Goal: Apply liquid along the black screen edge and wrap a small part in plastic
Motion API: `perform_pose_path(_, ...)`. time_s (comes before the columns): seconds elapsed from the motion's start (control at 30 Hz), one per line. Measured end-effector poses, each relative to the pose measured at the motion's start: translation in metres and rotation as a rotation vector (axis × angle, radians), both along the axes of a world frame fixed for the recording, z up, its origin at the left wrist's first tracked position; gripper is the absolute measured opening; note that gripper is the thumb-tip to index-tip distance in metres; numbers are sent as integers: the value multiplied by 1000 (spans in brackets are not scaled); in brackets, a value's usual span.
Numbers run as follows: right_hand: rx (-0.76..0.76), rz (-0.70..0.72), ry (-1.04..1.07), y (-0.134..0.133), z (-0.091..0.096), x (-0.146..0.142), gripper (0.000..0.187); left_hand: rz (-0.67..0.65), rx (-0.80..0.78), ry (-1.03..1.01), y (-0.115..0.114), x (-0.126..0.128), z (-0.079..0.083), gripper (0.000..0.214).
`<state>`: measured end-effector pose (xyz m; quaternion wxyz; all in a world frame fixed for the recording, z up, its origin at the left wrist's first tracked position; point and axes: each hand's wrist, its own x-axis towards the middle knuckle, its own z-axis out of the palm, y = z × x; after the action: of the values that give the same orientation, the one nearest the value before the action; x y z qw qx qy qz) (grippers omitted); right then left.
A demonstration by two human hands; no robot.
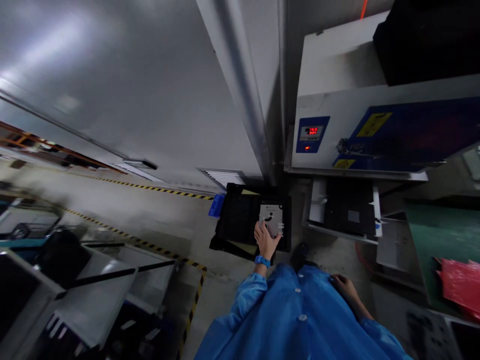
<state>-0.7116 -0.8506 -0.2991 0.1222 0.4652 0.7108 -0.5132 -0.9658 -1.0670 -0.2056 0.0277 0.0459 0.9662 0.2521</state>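
My left hand (267, 242), with a blue watch (262, 260) at its wrist, reaches down to a flat grey metal plate (272, 214) with dark cutouts. Its fingers lie on the plate's left side and the thumb at the near right, gripping the near end. Beneath the plate is a black tray or crate (237, 216) that stands low near the floor. My right hand (344, 287) hangs beside my blue coat (300, 312), its fingers loosely extended against the cloth and holding nothing I can see.
A white cabinet oven (330, 105) with a blue door and red digits stands at right. Below it sits an open box (315, 200) with a black panel. A blue bin (216, 205) touches the tray's left side. Racks (112, 280) stand behind striped floor tape (197, 295) at left.
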Motion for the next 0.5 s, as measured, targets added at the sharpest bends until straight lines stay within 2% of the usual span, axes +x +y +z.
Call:
perform_pose_path(0.13, -85, -43, 10, 3, 7, -17, 25, -44, -79, -35, 13, -14, 1, 81)
perform_pose_path(0.23, -107, -84, 16, -6, 11, -18, 24, -79, -122, -70, 19, -16, 1, 84)
perform_pose_path(0.37, -91, -151, -6, -32, 16, -5, 27, -113, -169, -117, 22, -14, 3, 90)
perform_pose_path(0.5, -8, -181, -35, -69, 23, 16, 29, -138, -182, -143, 24, -15, 8, 94)
